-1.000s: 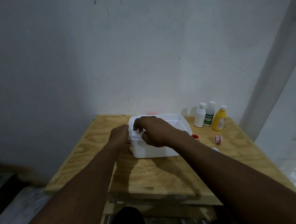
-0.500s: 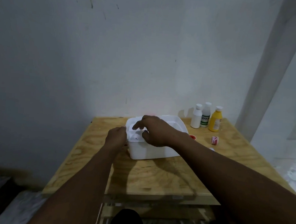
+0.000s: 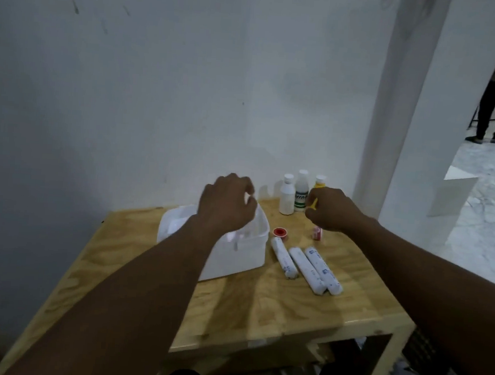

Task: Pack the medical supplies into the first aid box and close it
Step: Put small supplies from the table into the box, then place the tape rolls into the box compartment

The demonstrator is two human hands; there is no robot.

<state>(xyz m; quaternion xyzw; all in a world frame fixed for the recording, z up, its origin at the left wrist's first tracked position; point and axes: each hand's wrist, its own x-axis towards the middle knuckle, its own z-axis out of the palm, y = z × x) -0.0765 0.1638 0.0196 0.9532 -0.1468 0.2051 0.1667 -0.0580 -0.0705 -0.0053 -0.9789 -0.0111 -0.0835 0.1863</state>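
At rear — right hand grips bottle.

The table is made of light plywood; the grain is clearly seen, and a faint satin sheen is shown on the top. The first aid box is moulded of white plastic, smooth and slightly glossy. The wrapped rolls are covered with a thin white wrapper printed in blue; paper or film cannot be told. The white bottle, the green-labelled bottle and the yellow bottle are made of smooth plastic. The wall is painted matt white and is marked with dark scuffs.
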